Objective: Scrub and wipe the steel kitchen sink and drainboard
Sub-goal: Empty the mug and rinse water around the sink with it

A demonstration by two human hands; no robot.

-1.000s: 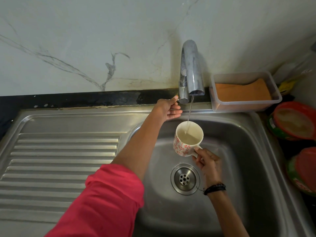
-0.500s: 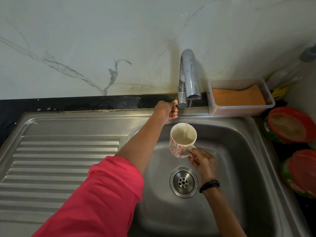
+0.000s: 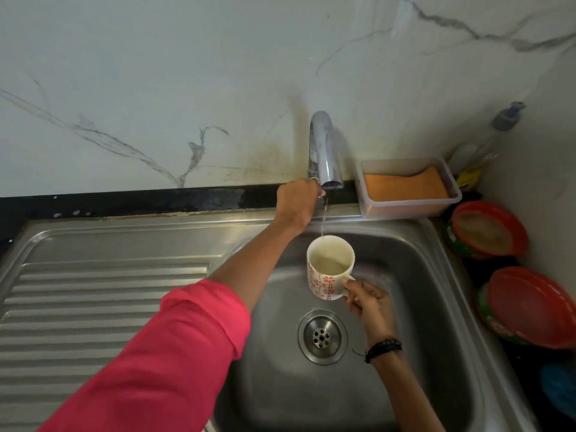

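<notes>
While a thin stream falls from the tap (image 3: 324, 151), the left hand (image 3: 297, 201) is curled round its control, just left of the spout. The right hand (image 3: 367, 302) grips the handle of the mug (image 3: 328, 269), held above the sink (image 3: 436, 294) below the left hand. Scrubbing appears not yet begun; the drainboard (image 3: 103, 294), left of both hands, looks untouched.

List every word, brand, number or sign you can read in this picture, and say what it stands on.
None can be read.
Red-lidded tubs: white print on the green side, too blurred.
Bottle in the corner: a small label, too small.
Mug: red flower pattern only, no words.
</notes>
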